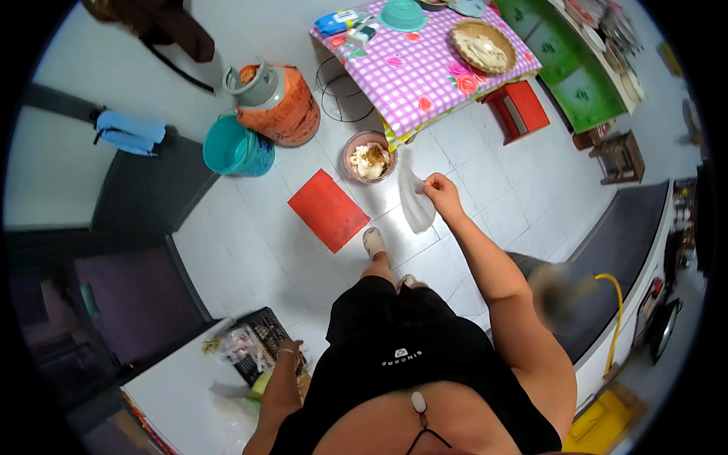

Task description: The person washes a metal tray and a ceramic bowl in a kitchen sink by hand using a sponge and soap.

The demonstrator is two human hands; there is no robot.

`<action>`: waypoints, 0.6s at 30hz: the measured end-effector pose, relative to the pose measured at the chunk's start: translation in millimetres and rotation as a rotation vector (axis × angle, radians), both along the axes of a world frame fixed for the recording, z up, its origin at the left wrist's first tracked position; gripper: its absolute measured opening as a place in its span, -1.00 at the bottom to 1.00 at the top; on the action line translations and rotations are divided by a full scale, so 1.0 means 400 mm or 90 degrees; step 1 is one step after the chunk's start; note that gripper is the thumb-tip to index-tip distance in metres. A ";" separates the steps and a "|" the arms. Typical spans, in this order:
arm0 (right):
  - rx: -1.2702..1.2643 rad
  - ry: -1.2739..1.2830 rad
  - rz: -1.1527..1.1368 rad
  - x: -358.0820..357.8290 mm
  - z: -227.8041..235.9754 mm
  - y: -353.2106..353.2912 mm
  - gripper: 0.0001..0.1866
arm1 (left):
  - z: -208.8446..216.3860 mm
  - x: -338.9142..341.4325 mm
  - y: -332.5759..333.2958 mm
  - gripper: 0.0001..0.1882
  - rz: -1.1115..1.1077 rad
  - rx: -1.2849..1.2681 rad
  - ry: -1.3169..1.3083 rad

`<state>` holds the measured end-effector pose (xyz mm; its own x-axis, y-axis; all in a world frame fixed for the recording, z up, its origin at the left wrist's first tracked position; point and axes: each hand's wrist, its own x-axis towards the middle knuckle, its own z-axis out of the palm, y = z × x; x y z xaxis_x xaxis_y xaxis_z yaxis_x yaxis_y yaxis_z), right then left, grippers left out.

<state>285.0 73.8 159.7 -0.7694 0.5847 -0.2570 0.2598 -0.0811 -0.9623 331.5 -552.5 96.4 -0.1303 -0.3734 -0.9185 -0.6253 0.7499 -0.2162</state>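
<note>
Out in front of me, my right hand (441, 191) pinches the upper part of a thin, whitish see-through plastic bag (415, 203). The bag hangs limp above the tiled floor. Just left of it stands a round pinkish bin (367, 158) with pale and brown waste inside. At the lower left, my left hand (291, 346) is low beside a black plastic crate (262, 334). Its fingers are too small and partly hidden to read. Clear plastic packaging (239, 345) and a yellow-green item (260, 385) lie next to that crate.
A red stool (329, 210) is on the floor ahead. Beyond are a teal bucket (241, 148), a gas cylinder (280, 106) and a table with a checked pink cloth (379, 64), bearing a woven basket (484, 47). Another red stool (519, 110) stands beside the table.
</note>
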 end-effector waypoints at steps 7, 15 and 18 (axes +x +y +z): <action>0.082 -0.088 0.027 -0.294 -0.131 0.050 -0.97 | -0.008 -0.223 0.265 -0.67 0.175 0.345 0.335; 0.301 -0.341 0.037 -0.535 -0.317 0.077 -0.84 | -0.040 -0.112 0.247 -0.57 0.255 0.235 0.275; 0.301 -0.425 0.054 -0.609 -0.424 0.078 -0.83 | -0.072 0.052 0.121 -0.64 0.400 0.110 0.071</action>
